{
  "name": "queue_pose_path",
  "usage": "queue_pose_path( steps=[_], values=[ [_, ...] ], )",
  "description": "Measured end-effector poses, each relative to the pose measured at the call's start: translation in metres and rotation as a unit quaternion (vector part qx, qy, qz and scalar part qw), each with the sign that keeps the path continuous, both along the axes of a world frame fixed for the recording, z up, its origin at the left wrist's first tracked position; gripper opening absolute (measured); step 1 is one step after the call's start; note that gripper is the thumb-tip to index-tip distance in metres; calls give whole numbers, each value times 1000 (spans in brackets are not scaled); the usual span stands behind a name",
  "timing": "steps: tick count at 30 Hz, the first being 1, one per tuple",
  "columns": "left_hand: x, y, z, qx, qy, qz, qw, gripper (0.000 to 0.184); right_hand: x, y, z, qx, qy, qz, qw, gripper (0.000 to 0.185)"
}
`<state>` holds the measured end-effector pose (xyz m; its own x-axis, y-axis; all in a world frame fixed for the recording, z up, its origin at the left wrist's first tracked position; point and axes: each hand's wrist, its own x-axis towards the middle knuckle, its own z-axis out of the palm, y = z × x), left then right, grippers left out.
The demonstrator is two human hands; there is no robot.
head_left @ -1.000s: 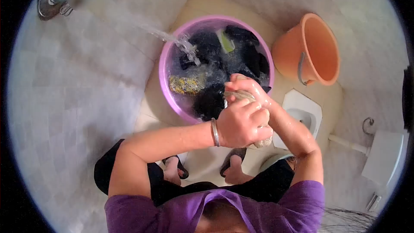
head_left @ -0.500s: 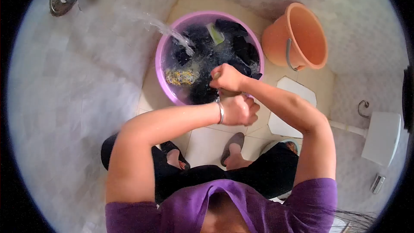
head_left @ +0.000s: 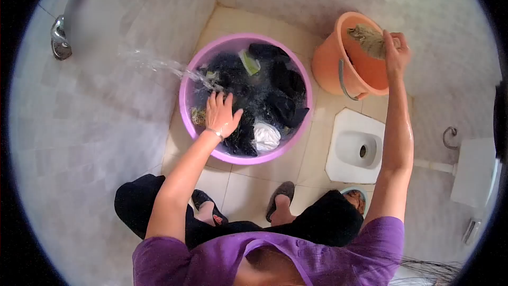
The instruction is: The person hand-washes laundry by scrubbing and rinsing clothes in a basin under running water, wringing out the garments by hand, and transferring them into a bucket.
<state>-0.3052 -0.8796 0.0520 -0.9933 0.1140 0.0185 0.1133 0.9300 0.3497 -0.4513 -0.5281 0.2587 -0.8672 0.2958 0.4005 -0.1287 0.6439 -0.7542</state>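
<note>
My left hand (head_left: 221, 115), a bangle at its wrist, is open with fingers spread over a purple tub (head_left: 246, 161). Beneath and around it, dark wet clothes (head_left: 283, 106) lie in water. A white cloth (head_left: 266, 136), a green-and-white piece (head_left: 249, 62) and a yellow patterned cloth (head_left: 198, 116) show among them. Over the rim of an orange bucket (head_left: 330, 66), my right hand (head_left: 397, 54) is closed on one end of a greyish-beige cloth (head_left: 368, 41). The cloth's other end reaches across the bucket's mouth.
Water arcs into the tub from a wall tap (head_left: 61, 39) at the left. A squat toilet (head_left: 355, 147) is set in the floor below the bucket. A white cistern (head_left: 473, 172) is on the right wall. Walls stand close on both sides.
Both hands, clenched together over the tub's near side before, have parted. My right hand has moved to the bucket with the cloth; my left has moved left and opened. The white cloth now shows.
</note>
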Motion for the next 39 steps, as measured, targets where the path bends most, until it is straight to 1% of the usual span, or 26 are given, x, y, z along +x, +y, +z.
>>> queue_pose_path(
  steps=[2, 4, 5, 6, 7, 8, 9, 12, 14, 16, 17, 18, 21, 23, 25, 26, 29, 30, 31, 32, 33, 34, 35, 36, 38, 39],
  values=[
    [7, 7, -13, -14, -33, -54, 998, 58, -32, 31, -33, 43, -72, 46, 995, 21],
    [14, 22, -13, -48, -105, -104, 988, 56, -6, -26, -43, 422, -29, 46, 905, 24],
    [15, 29, -17, -60, -139, -109, 982, 56, -31, -31, -91, 166, -172, 123, 963, 27],
    [15, 32, -19, -59, -142, -105, 983, 56, -11, -74, -108, 423, 18, 232, 876, 25],
    [15, 32, -20, -36, -170, -96, 980, 56, 6, -119, -120, 207, -120, 322, 916, 26],
    [15, 33, -22, -13, -198, -88, 976, 57, 7, -147, -162, 169, -23, 382, 908, 33],
    [13, 33, -24, -17, -198, -83, 976, 57, 6, -170, -194, 184, -45, 395, 899, 44],
    [7, 27, -31, 17, -273, -53, 960, 65, 9, -214, -252, 235, -35, 350, 906, 41],
    [11, 24, -56, 34, -249, -37, 967, 66, 25, -229, -281, 248, -221, 248, 910, 32],
    [10, 20, -64, 59, -222, -17, 973, 68, 42, -228, -313, 279, -218, 266, 897, 24],
    [2, 18, -61, 81, -293, -45, 952, 70, 46, -224, -322, 303, -238, 266, 884, 23],
    [0, 13, -55, 98, -360, -76, 925, 71, 47, -224, -300, 306, -237, 266, 883, 23],
    [13, 21, -51, 130, -255, -18, 958, 72, 28, -217, -230, 134, -244, 222, 935, 26],
    [7, 21, -41, 55, -291, -35, 955, 70, 16, -211, -176, 5, -215, 257, 942, 24],
    [3, 20, -32, 249, -180, 73, 949, 68, 15, -213, -114, -25, -183, 264, 947, 28],
    [-4, 21, -21, 251, -177, 70, 949, 68, 23, -220, -74, -14, -175, 252, 952, 28],
    [-22, 28, 19, 392, -113, 146, 901, 64, 32, -229, -1, -34, -156, 263, 951, 27],
    [-29, 34, 28, 495, -45, 180, 849, 63, 35, -229, 19, -67, -125, 287, 947, 27],
    [-35, 34, 37, 592, 24, 210, 778, 61, 38, -234, 37, -48, -92, 280, 954, 27],
    [-39, 32, 49, 592, 26, 207, 778, 61, 37, -229, 57, -15, -116, 303, 946, 21],
    [-40, 31, 61, 556, 69, 179, 808, 62, 36, -223, 77, 268, 20, 330, 905, 22],
    [-42, 30, 72, 518, 114, 150, 835, 64, 9, -208, 80, 297, 163, 354, 872, 24],
    [-46, 26, 81, 518, 116, 145, 835, 64, 15, -227, 96, -161, 0, 309, 937, 25],
    [-50, 20, 88, 473, 177, 144, 851, 65, 28, -219, 134, 296, 97, 279, 909, 18],
    [-56, 10, 104, 398, 264, 122, 870, 69, 40, -231, 165, -44, 13, 290, 956, 14],
    [-60, 3, 123, 371, 292, 101, 876, 72, 32, -231, 178, -222, -25, 278, 934, 15]
  ],
)
